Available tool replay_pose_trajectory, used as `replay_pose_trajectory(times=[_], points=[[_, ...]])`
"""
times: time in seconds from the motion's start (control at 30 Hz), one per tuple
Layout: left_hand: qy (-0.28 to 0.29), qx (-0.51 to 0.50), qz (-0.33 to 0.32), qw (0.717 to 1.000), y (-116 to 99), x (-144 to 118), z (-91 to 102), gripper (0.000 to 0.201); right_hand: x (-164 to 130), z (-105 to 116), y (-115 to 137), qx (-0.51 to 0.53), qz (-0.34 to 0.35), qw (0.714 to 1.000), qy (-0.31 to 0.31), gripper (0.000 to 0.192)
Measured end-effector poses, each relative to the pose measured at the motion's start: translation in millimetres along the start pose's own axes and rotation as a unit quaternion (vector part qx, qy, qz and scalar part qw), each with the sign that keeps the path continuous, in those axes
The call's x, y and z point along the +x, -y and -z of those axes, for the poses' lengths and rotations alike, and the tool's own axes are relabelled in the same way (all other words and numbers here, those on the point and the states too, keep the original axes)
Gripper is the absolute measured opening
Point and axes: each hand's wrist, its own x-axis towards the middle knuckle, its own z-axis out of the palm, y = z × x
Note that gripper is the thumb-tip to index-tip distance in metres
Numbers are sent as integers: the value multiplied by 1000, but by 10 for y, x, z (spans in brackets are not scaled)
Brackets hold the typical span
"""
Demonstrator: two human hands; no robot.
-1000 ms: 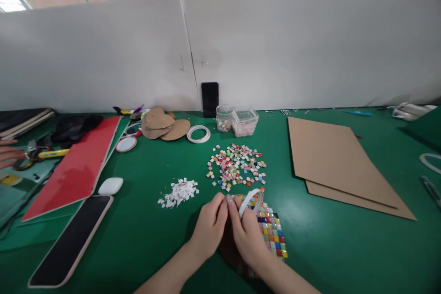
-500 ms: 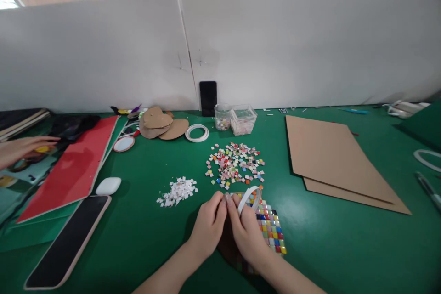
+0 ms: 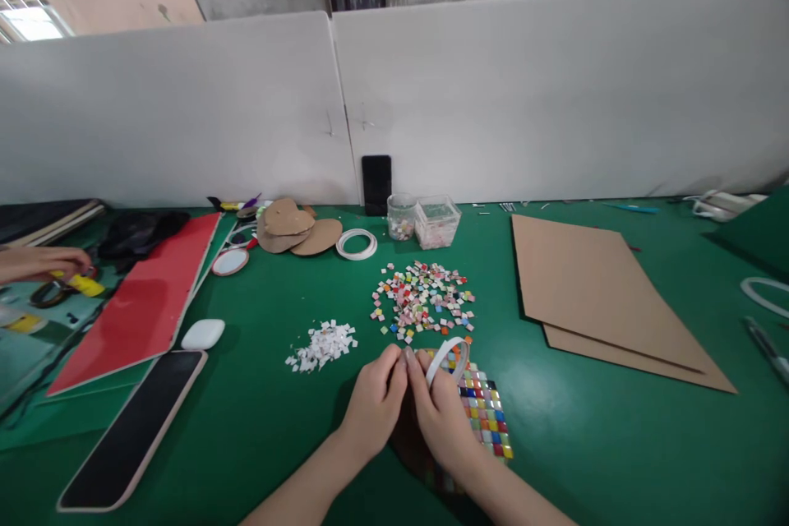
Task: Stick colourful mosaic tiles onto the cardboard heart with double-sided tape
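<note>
In the head view my left hand (image 3: 371,396) and my right hand (image 3: 445,415) meet fingertip to fingertip, both closed in a pinch. A narrow roll of white tape (image 3: 437,360) stands up from my right hand, looped by its fingers. What sits between the fingertips is too small to make out. Under my right hand lies a mosaic-covered piece (image 3: 490,415) with rows of coloured tiles; my hand and forearm hide its left part. Beyond the hands is a heap of loose coloured tiles (image 3: 422,300). White paper scraps (image 3: 324,345) are piled to the left.
Cardboard sheets (image 3: 592,296) lie at right. Clear tubs (image 3: 436,223) and a tape roll (image 3: 356,245) stand farther back, near cardboard discs (image 3: 317,237). At left are a phone (image 3: 136,427), a white case (image 3: 203,334), a red board (image 3: 139,304) and another person's hand (image 3: 53,263) with something yellow.
The camera has tilted up slightly, so the scene sits lower. My hands keep the same pinch. At left, the other person's hand has moved, and its yellow object shows more fully.
</note>
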Motion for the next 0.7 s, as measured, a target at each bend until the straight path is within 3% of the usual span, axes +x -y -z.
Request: replay_pose_trajectory(times=[0.7], points=[[25,27,3,999,11,-31,-10,29,-42,9,-12,-16,-30,999,2,23]])
